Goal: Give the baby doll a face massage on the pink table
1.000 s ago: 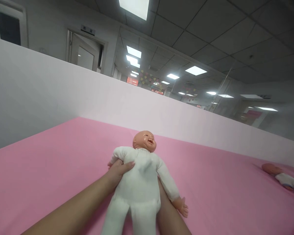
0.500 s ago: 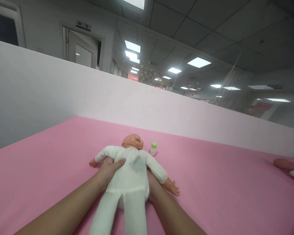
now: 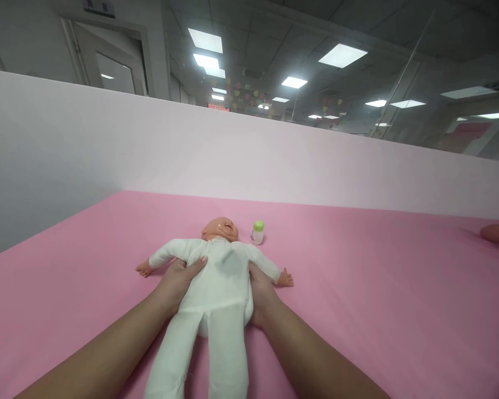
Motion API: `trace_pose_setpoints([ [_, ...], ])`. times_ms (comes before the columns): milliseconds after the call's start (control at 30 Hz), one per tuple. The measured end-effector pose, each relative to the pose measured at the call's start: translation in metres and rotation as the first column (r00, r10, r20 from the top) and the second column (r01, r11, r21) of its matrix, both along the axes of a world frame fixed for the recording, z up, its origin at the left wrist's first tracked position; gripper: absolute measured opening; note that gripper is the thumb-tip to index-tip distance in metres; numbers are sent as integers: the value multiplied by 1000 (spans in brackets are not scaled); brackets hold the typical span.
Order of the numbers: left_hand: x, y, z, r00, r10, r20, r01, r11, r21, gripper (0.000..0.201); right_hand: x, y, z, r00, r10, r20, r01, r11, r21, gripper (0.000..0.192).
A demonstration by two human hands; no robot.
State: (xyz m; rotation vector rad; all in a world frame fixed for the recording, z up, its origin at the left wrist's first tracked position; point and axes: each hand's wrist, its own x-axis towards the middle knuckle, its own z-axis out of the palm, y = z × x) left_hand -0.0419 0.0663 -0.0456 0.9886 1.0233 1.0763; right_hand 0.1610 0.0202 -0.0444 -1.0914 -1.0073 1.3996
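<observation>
1. Nearest, the cloth legs of the white-suited doll [image 3: 218, 288] stretch toward the wearer, slightly apart, with the feet out of view.
2. The left hand [image 3: 177, 284] grasps one side of the doll's torso: thumb on the chest, the other fingers out of sight beneath the doll's arm.
3. The right hand [image 3: 263, 295] is wrapped around the opposite side, its fingers tucked behind the body (how tightly, I cannot tell). Over the last second its forearm has come out from behind the doll.
4. The doll's head has tipped back and sunk lower, and its arms now spread outward — it lies face up along the pink counter [image 3: 357, 288]. That suggests the surface is taking its weight, though neither hand has let go.
5. Just beyond the doll's shoulder, beside the head, stands a small green-capped bottle [image 3: 257, 233]; a second ago the upright doll hid it.
6. Well apart, at the right edge, another head [image 3: 498, 233] shows, cut off by the frame.
7. Behind everything runs a pale panel [image 3: 249, 149] — past it, a door [image 3: 108, 64] ajar and lit ceiling panels [image 3: 343, 55].
</observation>
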Motion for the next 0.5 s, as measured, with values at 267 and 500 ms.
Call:
trace_pose_setpoints([
  [267,-3,-2,4,997,48,-57,-48,999,1,56,1,-8,9,960,-8,-281,-19,996,-93,49],
  [500,-17,5,-2,965,30,-262,-25,999,19,49,20,-2,8,886,-89,455,95,995,10,36],
])
